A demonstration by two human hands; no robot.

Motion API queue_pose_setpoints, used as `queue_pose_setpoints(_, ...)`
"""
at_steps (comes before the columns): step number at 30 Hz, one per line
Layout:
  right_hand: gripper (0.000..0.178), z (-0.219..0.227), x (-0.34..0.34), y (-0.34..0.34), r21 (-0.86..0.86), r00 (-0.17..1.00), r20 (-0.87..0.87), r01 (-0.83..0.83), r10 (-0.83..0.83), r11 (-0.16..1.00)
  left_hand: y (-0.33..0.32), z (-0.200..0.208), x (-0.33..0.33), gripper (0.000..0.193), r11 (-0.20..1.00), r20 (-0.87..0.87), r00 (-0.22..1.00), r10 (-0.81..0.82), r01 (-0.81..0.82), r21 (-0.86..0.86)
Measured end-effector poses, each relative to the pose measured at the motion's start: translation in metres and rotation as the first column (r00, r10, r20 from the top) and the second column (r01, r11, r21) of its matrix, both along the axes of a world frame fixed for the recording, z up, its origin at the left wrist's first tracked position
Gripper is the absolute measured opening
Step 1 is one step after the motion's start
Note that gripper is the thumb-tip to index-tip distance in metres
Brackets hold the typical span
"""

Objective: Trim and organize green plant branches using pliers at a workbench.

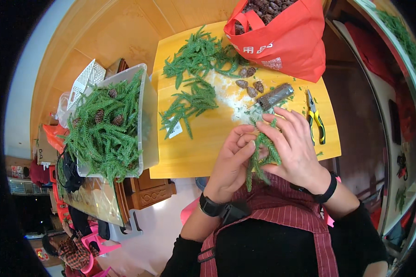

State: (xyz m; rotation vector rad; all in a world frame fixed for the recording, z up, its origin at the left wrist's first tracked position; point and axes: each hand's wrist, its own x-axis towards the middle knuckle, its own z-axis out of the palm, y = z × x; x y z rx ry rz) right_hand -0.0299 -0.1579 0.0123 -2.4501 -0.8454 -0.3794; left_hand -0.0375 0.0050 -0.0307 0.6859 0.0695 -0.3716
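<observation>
Between my two hands, just above the near edge of the yellow table, is a green artificial pine sprig. My left hand is closed on its left side, thumb and forefinger pinched together. My right hand curls over it from the right and hides part of it. Beyond my hands lie a dark bundle of thin rods in plastic and several loose pinecones. Long-nose pliers with yellow and black handles rest right of my right hand. More pine sprigs are heaped at the far left of the table.
A red bag full of pinecones stands at the table's far right. White powder is scattered mid-table, near a small white label. On the left, a clear plastic bin brims with sprigs and pinecones. Another person is at lower left.
</observation>
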Motion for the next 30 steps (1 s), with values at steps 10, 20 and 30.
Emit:
queue_pose_setpoints(10, 0.074, -0.012, 0.001, 0.000, 0.089, 0.996, -0.092, -0.009, 0.017, 0.996, 0.007, -0.019, 0.007, 0.037, 0.998, 0.065, 0.997, -0.049, 0.047, 0.032)
queue_pose_setpoints(20, 0.062, -0.016, 0.008, -0.001, 0.055, 0.993, -0.115, -0.029, 0.035, 0.998, 0.018, -0.010, 0.015, 0.036, 0.989, -0.029, 0.990, -0.141, 0.143, 0.049)
queue_pose_setpoints(30, 0.059, -0.025, 0.007, -0.001, -0.045, 0.990, -0.140, -0.020, 0.014, 0.999, 0.025, -0.008, 0.020, 0.030, 0.918, -0.006, 0.975, -0.220, 0.210, 0.336)
